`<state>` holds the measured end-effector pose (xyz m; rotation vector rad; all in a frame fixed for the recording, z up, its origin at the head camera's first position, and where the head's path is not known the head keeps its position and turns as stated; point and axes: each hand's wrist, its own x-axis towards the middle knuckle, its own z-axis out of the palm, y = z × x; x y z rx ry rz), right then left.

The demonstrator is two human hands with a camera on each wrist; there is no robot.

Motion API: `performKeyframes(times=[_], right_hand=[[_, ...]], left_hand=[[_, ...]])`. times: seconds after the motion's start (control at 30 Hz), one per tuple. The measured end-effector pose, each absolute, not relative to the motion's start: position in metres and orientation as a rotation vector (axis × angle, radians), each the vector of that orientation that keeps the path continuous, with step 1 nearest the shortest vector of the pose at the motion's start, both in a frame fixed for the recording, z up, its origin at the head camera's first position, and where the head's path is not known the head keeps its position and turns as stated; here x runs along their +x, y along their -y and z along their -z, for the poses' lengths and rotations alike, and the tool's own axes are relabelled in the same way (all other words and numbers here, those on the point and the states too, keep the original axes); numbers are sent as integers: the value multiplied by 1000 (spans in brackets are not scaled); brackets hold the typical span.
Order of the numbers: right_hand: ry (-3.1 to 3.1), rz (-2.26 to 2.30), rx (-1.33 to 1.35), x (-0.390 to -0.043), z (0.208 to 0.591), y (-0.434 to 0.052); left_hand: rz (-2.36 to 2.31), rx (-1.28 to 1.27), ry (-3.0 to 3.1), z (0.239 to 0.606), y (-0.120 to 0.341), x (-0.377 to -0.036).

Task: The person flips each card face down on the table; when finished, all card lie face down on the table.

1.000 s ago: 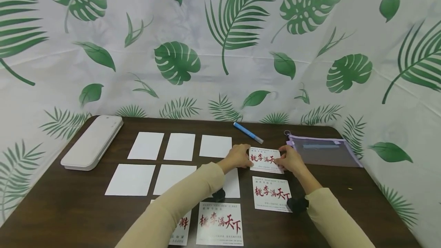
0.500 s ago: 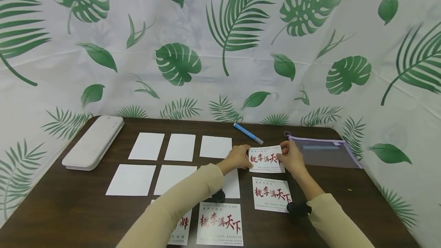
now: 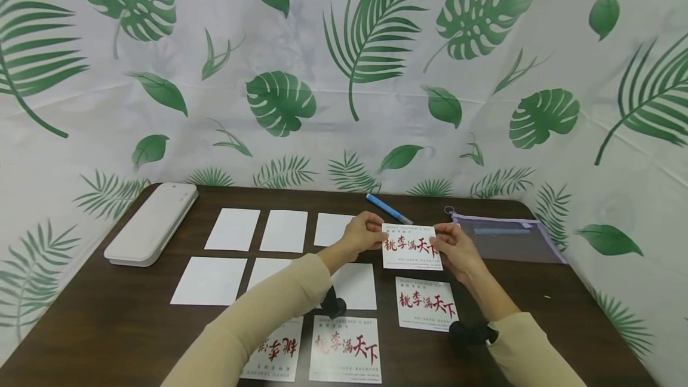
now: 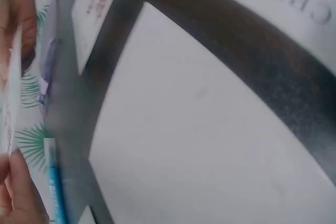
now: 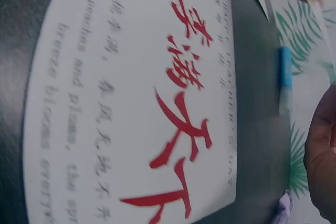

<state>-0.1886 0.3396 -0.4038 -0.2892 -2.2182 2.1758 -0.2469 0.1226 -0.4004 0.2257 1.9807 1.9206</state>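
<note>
lifting step in hand, by the look of it: left hand [image 3: 361,235] and right hand [image 3: 450,245] pinching opposite edges of a printed card [image 3: 411,247], raised just off the tabletop [image 3: 537,291]. below the right hand, another printed card [image 3: 426,304]; beside the left hand, blank white cards [image 3: 285,231]; beyond both, a blue pen [image 3: 388,208]. next, probably carrying level, keeping both pinches even to avoid bending.

Small print on held card [image 3: 412,247] illegible
</note>
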Motion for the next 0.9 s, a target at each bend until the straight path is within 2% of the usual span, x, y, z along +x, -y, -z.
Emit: performKeyframes(times=[0.1,0.2,0.33,0.47,0.7,0.9], right_hand=[[2297,-1940,-308,-187,403,-332],[2387,-1509,-260,-184,401,-316],[2452,-1090,-3,-176,395,-285],[2495,-892,258,-169,395,-261],[2373,-555,381,-163,391,-257],[2217,-502,449,-161,375,-267]], left_hand=[[-1942,201,-1984,394,-120,-244],[-1965,201,-2035,389,-120,-242],[-2030,224,-2078,386,-122,-240],[-2088,253,-2077,382,-126,-238],[-2179,384,-2115,369,-132,-229],[-2273,564,-2125,358,-134,-228]])
